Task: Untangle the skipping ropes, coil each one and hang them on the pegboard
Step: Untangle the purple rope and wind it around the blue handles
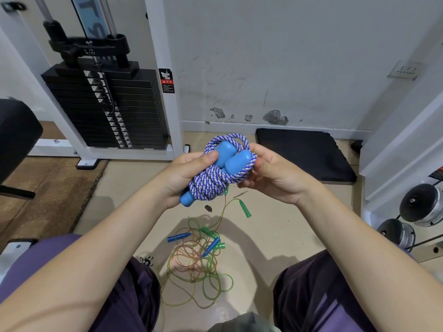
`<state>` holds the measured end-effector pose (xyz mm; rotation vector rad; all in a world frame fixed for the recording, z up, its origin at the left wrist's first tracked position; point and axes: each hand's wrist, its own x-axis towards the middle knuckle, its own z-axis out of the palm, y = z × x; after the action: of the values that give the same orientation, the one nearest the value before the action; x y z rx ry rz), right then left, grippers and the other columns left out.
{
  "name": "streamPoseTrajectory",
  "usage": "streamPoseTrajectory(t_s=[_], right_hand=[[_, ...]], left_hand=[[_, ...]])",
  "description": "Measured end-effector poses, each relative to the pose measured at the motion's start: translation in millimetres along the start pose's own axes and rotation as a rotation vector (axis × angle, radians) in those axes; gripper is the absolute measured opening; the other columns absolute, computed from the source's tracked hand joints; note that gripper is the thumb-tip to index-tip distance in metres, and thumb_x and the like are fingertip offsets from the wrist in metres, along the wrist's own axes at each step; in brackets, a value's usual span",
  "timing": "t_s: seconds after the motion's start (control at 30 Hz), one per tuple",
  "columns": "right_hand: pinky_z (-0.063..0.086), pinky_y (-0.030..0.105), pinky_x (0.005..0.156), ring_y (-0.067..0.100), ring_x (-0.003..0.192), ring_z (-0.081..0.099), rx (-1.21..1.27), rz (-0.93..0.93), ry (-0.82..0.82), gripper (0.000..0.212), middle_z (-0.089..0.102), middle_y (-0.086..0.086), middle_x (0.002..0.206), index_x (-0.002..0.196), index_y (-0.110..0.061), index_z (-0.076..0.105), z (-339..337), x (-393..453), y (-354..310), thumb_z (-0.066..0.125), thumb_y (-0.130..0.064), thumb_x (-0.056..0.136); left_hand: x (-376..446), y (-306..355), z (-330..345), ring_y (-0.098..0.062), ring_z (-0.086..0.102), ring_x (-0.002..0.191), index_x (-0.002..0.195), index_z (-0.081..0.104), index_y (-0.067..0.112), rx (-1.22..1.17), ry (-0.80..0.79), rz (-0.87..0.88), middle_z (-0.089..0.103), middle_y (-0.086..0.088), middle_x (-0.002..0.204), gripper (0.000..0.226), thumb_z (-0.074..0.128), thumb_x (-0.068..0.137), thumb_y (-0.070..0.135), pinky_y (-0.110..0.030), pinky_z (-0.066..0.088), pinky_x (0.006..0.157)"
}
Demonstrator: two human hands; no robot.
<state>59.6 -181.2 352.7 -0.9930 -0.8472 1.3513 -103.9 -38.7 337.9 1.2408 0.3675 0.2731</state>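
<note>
**Blue-and-white rope bundled in both hands; thin ropes tangled on floor**

The braided blue-and-white skipping rope (217, 174) was observed wound into a tight bundle around its two light-blue handles (233, 160), held above the floor in front of the seated person. The left hand (185, 174) was seen curled around the lower part of the bundle, with the thumb pressed across the top of one handle; a handle end protruded below the palm. The right hand (271, 170) was closed on the right side of the coil, with its fingers wrapped behind the rope loops.

On the beige floor (275, 224) between the knees, a tangle of thin translucent ropes (195, 267), green and orange in tint, was noted. Small green handles (245, 208) and darker blue handles (179, 237) were seen lying in and beside the tangle. One thin strand ran up from the tangle toward the held bundle; whether contact was made could not be determined.

A black weight stack (105, 109) in a white frame was recorded at upper left, a black mat (304, 154) against the wall, and dumbbells (422, 204) at right.
</note>
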Motion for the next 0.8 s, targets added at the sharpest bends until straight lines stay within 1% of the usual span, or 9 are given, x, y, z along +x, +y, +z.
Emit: streamPoseTrajectory(t_s=[0.1,0.2,0.3,0.4,0.47,0.5,0.6,0.7,0.8], right_hand=[[0.051,0.028,0.075,0.017,0.076,0.056,0.016,-0.013,0.029,0.081,0.065,0.004,0.094,0.113,-0.015,0.057,1,0,1,0.093,-0.047,0.049],[0.051,0.028,0.076,0.017,0.077,0.053,0.123,-0.021,0.064,0.078,0.059,0.007,0.099,0.119,-0.017,0.056,5,1,5,0.091,-0.043,0.055],[0.051,0.029,0.077,0.014,0.072,0.053,0.222,0.008,0.061,0.079,0.057,0.006,0.098,0.127,-0.016,0.053,5,1,6,0.090,-0.035,0.060],[0.049,0.029,0.079,0.016,0.078,0.053,0.156,0.036,0.101,0.066,0.060,0.006,0.096,0.132,-0.009,0.053,2,-1,1,0.079,-0.025,0.073],[0.048,0.030,0.081,0.017,0.087,0.056,0.065,0.053,0.130,0.054,0.062,0.007,0.104,0.135,-0.005,0.053,0,-2,-4,0.065,-0.019,0.084],[0.048,0.030,0.083,0.018,0.093,0.058,0.019,0.059,0.138,0.052,0.062,0.008,0.110,0.136,-0.004,0.052,-2,-3,-5,0.061,-0.016,0.087],[0.049,0.030,0.087,0.017,0.101,0.061,-0.054,0.067,0.138,0.052,0.060,0.010,0.119,0.136,-0.004,0.050,-6,-3,-8,0.060,-0.010,0.085],[0.048,0.033,0.090,0.020,0.099,0.061,-0.070,0.074,0.101,0.049,0.055,0.015,0.118,0.132,-0.010,0.051,-9,-4,-9,0.060,-0.006,0.084],[0.045,0.039,0.098,0.026,0.101,0.059,-0.099,0.097,0.124,0.055,0.057,0.019,0.115,0.137,-0.007,0.050,-11,-4,-9,0.060,-0.002,0.084]], left_hand=[[1,-1,3,-0.021,0.071,0.071,0.088,0.079,0.012,-0.033,0.027,-0.006,0.075,-0.012,0.087,0.029,0.060,0.084,0.034,-0.031,0.058,0.067],[2,1,3,-0.020,0.069,0.074,0.094,0.076,0.011,-0.040,0.070,0.011,0.074,-0.012,0.090,0.031,0.060,0.083,0.035,-0.031,0.057,0.069],[2,2,2,-0.022,0.067,0.077,0.102,0.071,0.006,-0.009,0.114,0.027,0.072,-0.015,0.094,0.036,0.063,0.082,0.035,-0.032,0.057,0.069],[1,2,1,-0.019,0.068,0.072,0.100,0.071,0.006,0.037,0.159,0.050,0.073,-0.013,0.089,0.034,0.075,0.082,0.034,-0.030,0.057,0.067],[0,4,-2,-0.017,0.068,0.070,0.093,0.073,0.010,0.092,0.185,0.073,0.074,-0.009,0.084,0.031,0.075,0.077,0.037,-0.027,0.056,0.065],[0,5,-3,-0.016,0.068,0.069,0.090,0.073,0.013,0.119,0.187,0.081,0.074,-0.007,0.083,0.029,0.073,0.074,0.037,-0.026,0.056,0.064],[-1,8,-6,-0.013,0.067,0.066,0.083,0.074,0.016,0.175,0.176,0.079,0.074,-0.004,0.079,0.021,0.072,0.074,0.036,-0.022,0.055,0.060],[-3,9,-7,-0.010,0.067,0.065,0.080,0.074,0.018,0.226,0.166,0.084,0.072,0.000,0.075,0.017,0.072,0.075,0.033,-0.021,0.054,0.059],[-5,11,-6,-0.003,0.065,0.061,0.074,0.078,0.025,0.260,0.164,0.116,0.071,0.008,0.069,0.009,0.072,0.075,0.031,-0.016,0.050,0.054]])
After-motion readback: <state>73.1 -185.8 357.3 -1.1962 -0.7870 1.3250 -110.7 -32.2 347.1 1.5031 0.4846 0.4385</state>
